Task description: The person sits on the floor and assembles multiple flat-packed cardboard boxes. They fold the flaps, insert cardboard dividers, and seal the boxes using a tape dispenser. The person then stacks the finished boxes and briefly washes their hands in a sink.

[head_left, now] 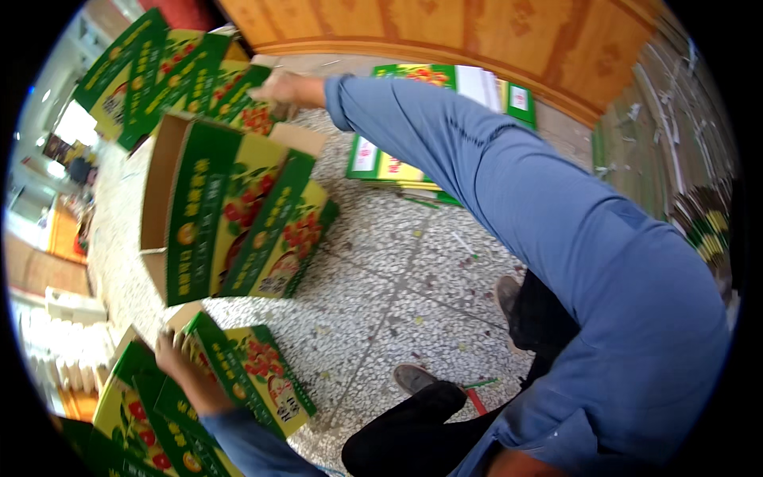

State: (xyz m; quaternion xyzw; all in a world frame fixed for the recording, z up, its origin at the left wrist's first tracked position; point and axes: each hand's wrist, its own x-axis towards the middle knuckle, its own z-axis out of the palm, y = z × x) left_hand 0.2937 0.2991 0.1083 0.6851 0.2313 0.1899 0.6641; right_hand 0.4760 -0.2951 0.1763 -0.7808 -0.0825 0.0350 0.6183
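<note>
Printed cardboard boxes in green and yellow with red fruit pictures stand in a line down the left. One upright cardboard box, with its flaps up, stands in the middle between my hands. My right hand reaches far forward, its fingers closed at the edge of a box in the far row. At the near left, my left hand has its fingers bent over the top edge of another box. Both sets of fingertips are partly hidden by cardboard.
Flat green and yellow printed cartons lie stacked beyond my right arm. A wooden panel closes off the far side. Bundled flat cardboard stands at the right. A red-handled object lies on the speckled floor near my shoes.
</note>
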